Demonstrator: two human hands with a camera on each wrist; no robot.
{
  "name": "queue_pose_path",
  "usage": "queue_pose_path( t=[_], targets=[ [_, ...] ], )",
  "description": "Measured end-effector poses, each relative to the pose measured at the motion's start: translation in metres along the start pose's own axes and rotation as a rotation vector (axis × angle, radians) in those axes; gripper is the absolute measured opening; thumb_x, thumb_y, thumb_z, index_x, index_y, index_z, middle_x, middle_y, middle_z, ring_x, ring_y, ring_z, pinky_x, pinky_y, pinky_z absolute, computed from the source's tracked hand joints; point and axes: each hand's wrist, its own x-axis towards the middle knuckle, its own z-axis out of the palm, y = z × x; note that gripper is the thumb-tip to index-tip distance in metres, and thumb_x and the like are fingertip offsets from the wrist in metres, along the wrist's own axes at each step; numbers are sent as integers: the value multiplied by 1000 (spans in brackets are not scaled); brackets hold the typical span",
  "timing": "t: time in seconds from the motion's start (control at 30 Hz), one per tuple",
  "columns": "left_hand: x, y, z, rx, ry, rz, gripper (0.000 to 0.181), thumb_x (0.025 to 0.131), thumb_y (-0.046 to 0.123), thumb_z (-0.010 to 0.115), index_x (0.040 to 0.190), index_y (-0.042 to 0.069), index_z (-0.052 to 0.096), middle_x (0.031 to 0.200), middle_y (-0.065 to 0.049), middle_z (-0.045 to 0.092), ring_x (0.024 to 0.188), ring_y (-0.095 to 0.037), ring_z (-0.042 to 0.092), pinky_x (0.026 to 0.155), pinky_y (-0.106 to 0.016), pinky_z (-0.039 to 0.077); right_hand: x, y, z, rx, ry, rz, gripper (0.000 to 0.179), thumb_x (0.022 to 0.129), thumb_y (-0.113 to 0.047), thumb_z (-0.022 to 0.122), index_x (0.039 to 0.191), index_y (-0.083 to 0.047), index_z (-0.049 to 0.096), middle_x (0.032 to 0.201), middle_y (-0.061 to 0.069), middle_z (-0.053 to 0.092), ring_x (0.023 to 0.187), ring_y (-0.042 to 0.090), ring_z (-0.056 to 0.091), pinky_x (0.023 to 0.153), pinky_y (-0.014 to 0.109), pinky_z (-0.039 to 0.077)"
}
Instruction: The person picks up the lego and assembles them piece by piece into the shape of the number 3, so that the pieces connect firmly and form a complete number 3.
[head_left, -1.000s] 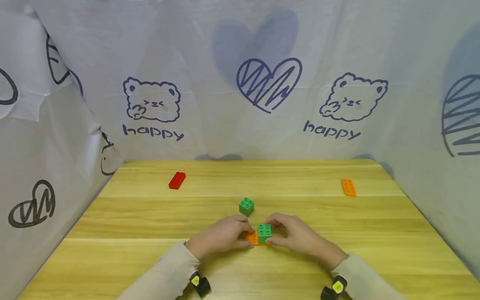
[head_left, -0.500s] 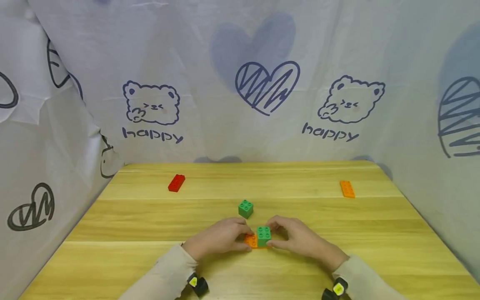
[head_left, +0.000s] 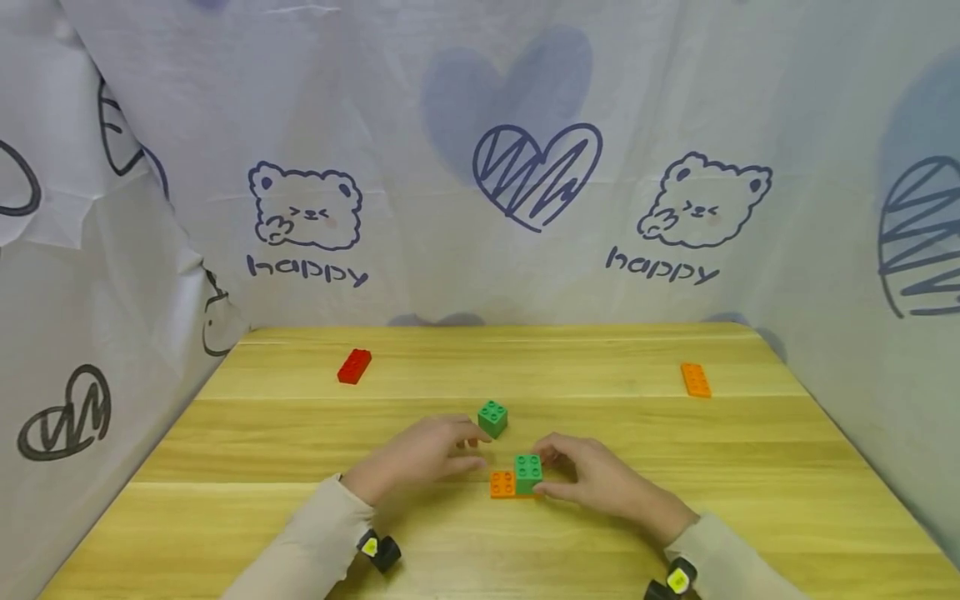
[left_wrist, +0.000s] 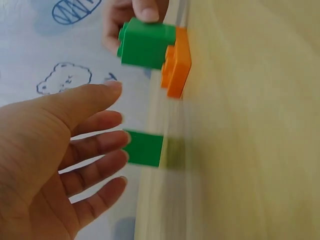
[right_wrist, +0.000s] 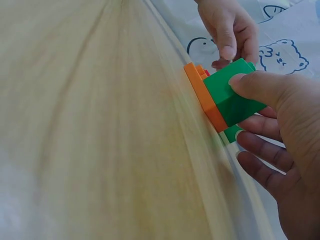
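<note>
A green toy brick is stacked on the right half of a flat orange brick, whose left studs are bare. My right hand pinches the green brick between thumb and fingers, as the right wrist view also shows with the thumb on the brick's side. My left hand holds nothing; its fingers are spread and loosely bent, to the left of the stack. Just beyond its fingertips sits a second green brick, partly behind the fingers in the left wrist view.
Towards the back left of the wooden table lies a red brick. Another flat orange brick lies at the back right. A white cloth with drawings hangs behind the table and along both sides.
My left hand has let go of the flat orange brick and moved left and away from me, towards the loose green brick. My right hand keeps its hold on the stacked green brick.
</note>
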Motion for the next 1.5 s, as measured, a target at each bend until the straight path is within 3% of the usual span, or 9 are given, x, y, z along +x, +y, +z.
queue_pose_path(
  t=[0.27, 0.4, 0.63, 0.83, 1.0, 1.3, 1.5],
  targets=[
    [-2, -21, -14, 58, 132, -69, 30, 95, 27, 67, 118, 9, 69, 112, -4, 65, 101, -20, 62, 88, -37, 51, -1, -2, -1, -5, 2, 0, 41, 88, -38, 73, 120, -17, 60, 107, -12, 64, 99, 10, 62, 88, 32, 52],
    [-2, -32, -19, 99, 184, -136, 32, 93, 28, 69, 120, 9, 68, 116, -5, 64, 108, -25, 60, 96, -41, 48, -2, -2, -1, -11, 4, -5, 41, 88, -38, 73, 120, -17, 60, 108, -12, 64, 99, 10, 62, 88, 32, 52],
    [-2, -59, -25, 165, 260, -238, 38, 93, 29, 69, 123, 7, 66, 120, -10, 62, 113, -32, 54, 99, -48, 44, -2, -1, 0, -14, 3, 3, 42, 88, -43, 71, 121, -19, 60, 108, -12, 64, 99, 10, 61, 87, 32, 52],
    [-1, -83, -30, 173, 299, -363, 41, 95, 31, 66, 127, 6, 63, 125, -14, 58, 119, -38, 49, 99, -55, 40, -2, 1, 1, -12, 1, 3, 43, 89, -46, 69, 121, -20, 60, 109, -13, 63, 100, 10, 61, 87, 32, 52],
    [-2, -98, -35, 182, 312, -453, 45, 96, 31, 65, 132, 5, 59, 130, -19, 55, 121, -40, 47, 99, -58, 38, -2, 1, 1, -15, 2, -3, 43, 89, -47, 68, 121, -20, 59, 109, -13, 63, 99, 10, 61, 87, 32, 52],
    [-1, -126, -40, 174, 274, -630, 55, 99, 35, 58, 142, 4, 48, 143, -24, 43, 131, -47, 34, 101, -68, 29, -2, 0, -1, -5, -2, -1, 43, 89, -47, 69, 121, -20, 59, 108, -13, 63, 98, 10, 61, 86, 31, 52],
    [-6, -140, -43, 189, 277, -717, 57, 99, 36, 56, 142, 0, 46, 140, -26, 43, 128, -49, 36, 99, -68, 28, -2, -2, -1, 7, -5, 1, 41, 89, -43, 70, 121, -20, 59, 108, -13, 63, 98, 10, 61, 86, 31, 52]
  ],
)
